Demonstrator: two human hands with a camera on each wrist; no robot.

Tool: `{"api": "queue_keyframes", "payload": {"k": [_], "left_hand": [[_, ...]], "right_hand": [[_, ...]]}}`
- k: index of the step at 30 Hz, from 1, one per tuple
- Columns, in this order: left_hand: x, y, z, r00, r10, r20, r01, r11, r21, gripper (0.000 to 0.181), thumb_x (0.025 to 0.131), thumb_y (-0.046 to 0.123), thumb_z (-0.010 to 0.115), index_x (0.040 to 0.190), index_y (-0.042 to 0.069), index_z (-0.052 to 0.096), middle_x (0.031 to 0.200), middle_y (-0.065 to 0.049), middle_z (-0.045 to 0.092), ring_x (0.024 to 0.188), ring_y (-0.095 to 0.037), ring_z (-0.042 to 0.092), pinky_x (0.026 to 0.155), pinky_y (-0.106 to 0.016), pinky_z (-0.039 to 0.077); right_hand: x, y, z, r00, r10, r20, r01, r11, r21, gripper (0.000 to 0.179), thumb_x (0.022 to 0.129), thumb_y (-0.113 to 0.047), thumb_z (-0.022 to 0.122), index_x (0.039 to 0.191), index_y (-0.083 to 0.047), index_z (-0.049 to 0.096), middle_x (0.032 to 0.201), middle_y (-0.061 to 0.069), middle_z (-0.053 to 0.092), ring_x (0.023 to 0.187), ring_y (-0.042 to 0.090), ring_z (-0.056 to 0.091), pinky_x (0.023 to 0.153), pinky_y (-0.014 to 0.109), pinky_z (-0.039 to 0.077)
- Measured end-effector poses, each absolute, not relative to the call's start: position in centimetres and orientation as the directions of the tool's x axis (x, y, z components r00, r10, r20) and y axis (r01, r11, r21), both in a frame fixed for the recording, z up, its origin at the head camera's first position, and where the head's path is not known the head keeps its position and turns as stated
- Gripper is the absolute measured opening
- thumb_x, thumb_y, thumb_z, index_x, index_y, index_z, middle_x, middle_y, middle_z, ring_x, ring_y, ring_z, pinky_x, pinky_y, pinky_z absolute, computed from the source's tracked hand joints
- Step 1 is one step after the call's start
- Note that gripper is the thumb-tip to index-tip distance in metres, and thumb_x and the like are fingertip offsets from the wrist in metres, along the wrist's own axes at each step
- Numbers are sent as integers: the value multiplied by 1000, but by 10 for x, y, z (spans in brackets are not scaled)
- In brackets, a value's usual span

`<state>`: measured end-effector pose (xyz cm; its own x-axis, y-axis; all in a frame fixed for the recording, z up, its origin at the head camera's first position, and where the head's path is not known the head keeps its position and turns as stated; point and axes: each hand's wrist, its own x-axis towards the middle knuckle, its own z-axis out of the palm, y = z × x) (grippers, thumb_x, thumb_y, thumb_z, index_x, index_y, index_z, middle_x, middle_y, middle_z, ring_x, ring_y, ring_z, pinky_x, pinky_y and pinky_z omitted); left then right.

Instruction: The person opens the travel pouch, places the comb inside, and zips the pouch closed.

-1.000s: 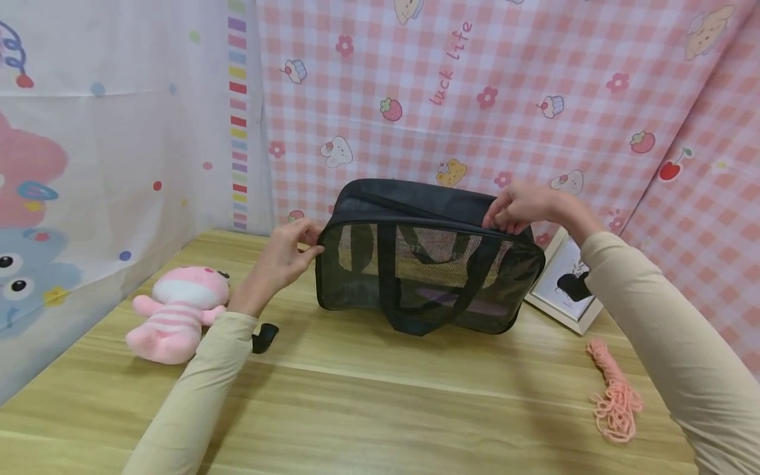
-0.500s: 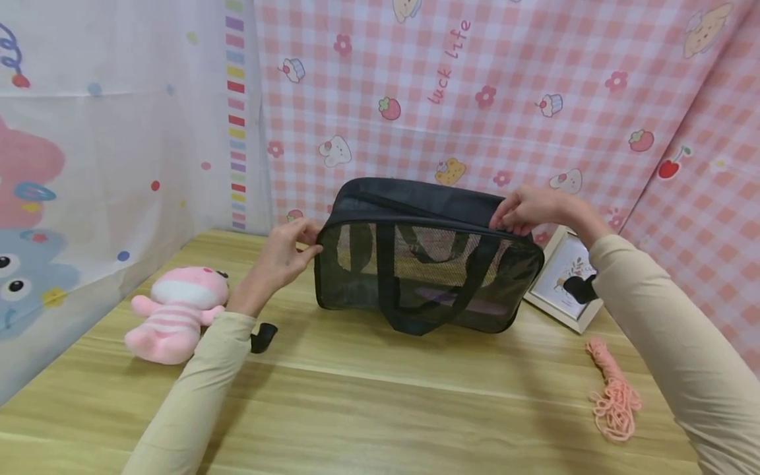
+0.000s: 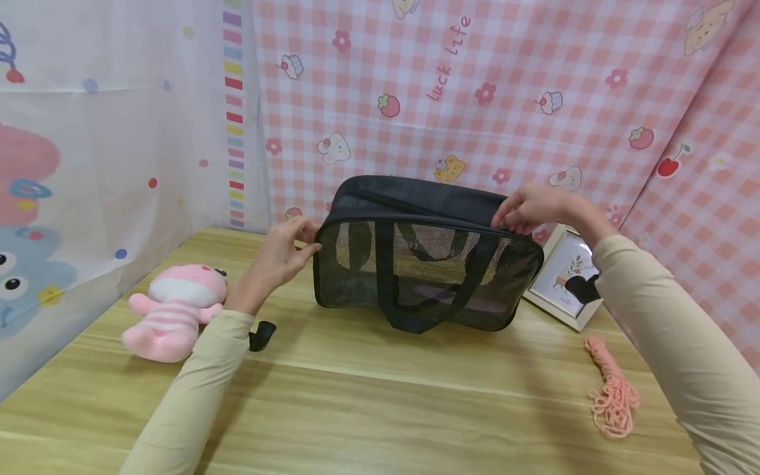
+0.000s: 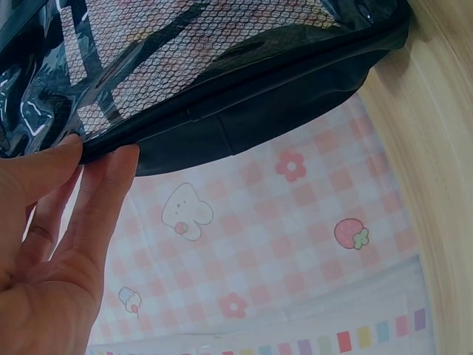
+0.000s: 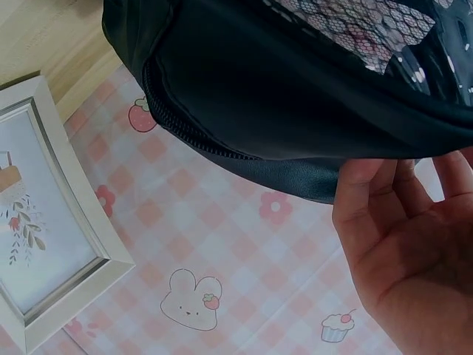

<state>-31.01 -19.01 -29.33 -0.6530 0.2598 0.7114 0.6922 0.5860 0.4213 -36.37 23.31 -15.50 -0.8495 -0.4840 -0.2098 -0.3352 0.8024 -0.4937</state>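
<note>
A black zip bag [image 3: 350, 290] with a see-through front, a mesh back and dark strap handles stands upright on the table. My left hand [image 3: 285, 254] pinches its upper left edge between thumb and fingers, as the left wrist view shows on the piping [image 4: 192, 115]. At the top right, my right hand [image 3: 531, 208] grips the bag's upper edge with curled fingers; what its fingertips hold there is partly hidden. A stretch of zipper [image 5: 188, 133] shows along the top in the right wrist view. Something flat and purple [image 3: 483, 303] shows through the front panel.
A pink plush toy [image 3: 172, 313] lies at the left beside my left forearm. At the right, a framed picture [image 3: 564, 277] leans behind my right wrist, with a bundle of peach cord [image 3: 614, 396] in front. Patterned cloth [image 3: 475, 79] hangs close behind the bag.
My right hand has shifted slightly to the right along the bag's top edge. My left hand keeps its pinch at the left edge, and the bag stays in place.
</note>
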Motion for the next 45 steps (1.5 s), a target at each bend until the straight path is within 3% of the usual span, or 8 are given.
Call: {"api": "queue_keyframes", "payload": {"k": [11,27,32,45], "left_hand": [[-312,-188,-293,-657,275,702,696,578,425,20,81,-9,70,96,0,62,88,-13,61,80,-28,63,64,-39,57],[-311,-192,-295,-656,277,702,693,588,416,20,80,-8,71,96,1,62,88,-13,61,79,-28,63,66,-42,56],[-311,-191,-296,-663,275,696,689,587,424,21,80,-8,70,97,1,62,88,-13,61,80,-28,63,65,-41,57],[-311,-190,-292,-656,261,708,690,589,422,21,79,-9,72,95,0,62,88,-13,62,79,-28,63,66,-41,56]], "right_hand": [[-361,246,-157,-864,-455,-214,-296,804,-516,23,96,-6,52,111,3,66,70,8,56,60,18,52,52,28,50],[-358,258,-159,-858,-458,-234,-287,804,-521,26,95,-4,50,115,8,63,82,9,63,74,21,61,68,35,57],[-359,269,-160,-861,-452,-232,-283,806,-520,26,95,-5,51,114,8,63,76,9,64,75,23,61,67,32,55],[-356,286,-156,-869,-436,-234,-250,796,-552,23,94,-2,52,110,8,65,86,11,68,78,18,62,65,31,54]]}}
